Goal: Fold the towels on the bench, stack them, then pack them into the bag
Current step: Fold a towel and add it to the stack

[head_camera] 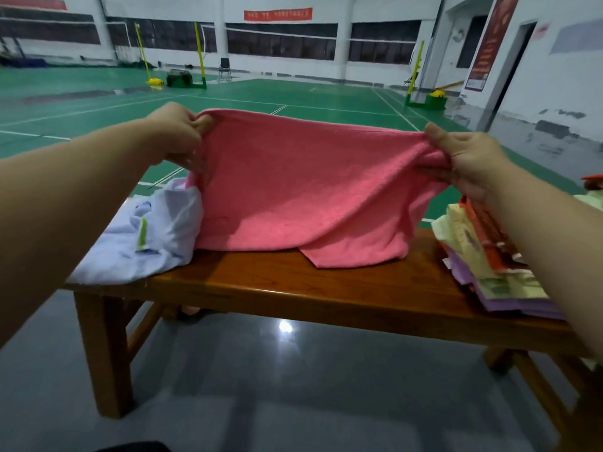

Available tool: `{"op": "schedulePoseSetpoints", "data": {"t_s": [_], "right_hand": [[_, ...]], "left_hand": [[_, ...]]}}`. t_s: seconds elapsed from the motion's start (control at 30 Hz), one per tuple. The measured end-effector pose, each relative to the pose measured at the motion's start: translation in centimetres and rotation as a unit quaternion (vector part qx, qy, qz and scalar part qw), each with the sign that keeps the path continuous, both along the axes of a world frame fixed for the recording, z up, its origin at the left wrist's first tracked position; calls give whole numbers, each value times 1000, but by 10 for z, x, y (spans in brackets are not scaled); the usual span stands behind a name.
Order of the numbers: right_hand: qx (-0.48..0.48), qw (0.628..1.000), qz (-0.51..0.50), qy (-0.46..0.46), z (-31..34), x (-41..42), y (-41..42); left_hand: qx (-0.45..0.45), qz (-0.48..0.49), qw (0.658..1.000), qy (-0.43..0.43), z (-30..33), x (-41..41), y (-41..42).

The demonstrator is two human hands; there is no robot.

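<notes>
1. The left hand [177,138] pinches the top left corner of the pink towel [300,190], with the fingers curled round the cloth.
2. The right hand [466,161] grips the top right corner, with the thumb on top and the fingers bunched in the cloth.
3. The pink towel hangs between the two hands, held up above the bench [293,285].
4. The bottom edge of the towel lies on the bench top, and one corner is folded over near the middle.
5. A pale blue cloth [140,243] lies on the left end of the bench, touching the pink towel. It has a small green stripe on it.
6. A pile of cloths [489,272] lies on the right end of the bench, partly under the right arm. It shows yellow, orange and purple layers.
7. I cannot tell if any of these is the bag.
8. The bench is brown wood and stands on a shiny grey floor.
9. Far behind is a green court with white lines, yellow posts and nets.
10. A red banner [278,14] hangs on the far wall. Its writing is too small to read.
11. A tall red sign [489,40] hangs on the right wall, and its writing is too blurry to read.
</notes>
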State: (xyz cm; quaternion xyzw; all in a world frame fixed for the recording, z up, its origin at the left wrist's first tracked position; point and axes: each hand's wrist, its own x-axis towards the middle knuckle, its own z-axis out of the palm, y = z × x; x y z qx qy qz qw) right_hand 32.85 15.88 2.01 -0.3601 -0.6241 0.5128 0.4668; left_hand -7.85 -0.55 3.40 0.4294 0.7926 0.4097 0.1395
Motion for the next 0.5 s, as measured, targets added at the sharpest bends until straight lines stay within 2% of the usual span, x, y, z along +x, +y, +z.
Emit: {"op": "schedulePoseSetpoints", "data": {"t_s": [0.1, 0.23, 0.37, 0.5], "right_hand": [[35, 998, -46, -12, 5, 0, 2], [80, 990, -111, -37, 12, 3, 9], [145, 971, -168, -87, 22, 6, 13], [215, 950, -203, -97, 34, 7, 15]], "left_hand": [[9, 1, 1000, 27, 13, 3, 5], [26, -14, 999, 19, 19, 2, 16], [76, -26, 990, 114, 22, -2, 25], [146, -56, 975, 158, 36, -13, 22]]}}
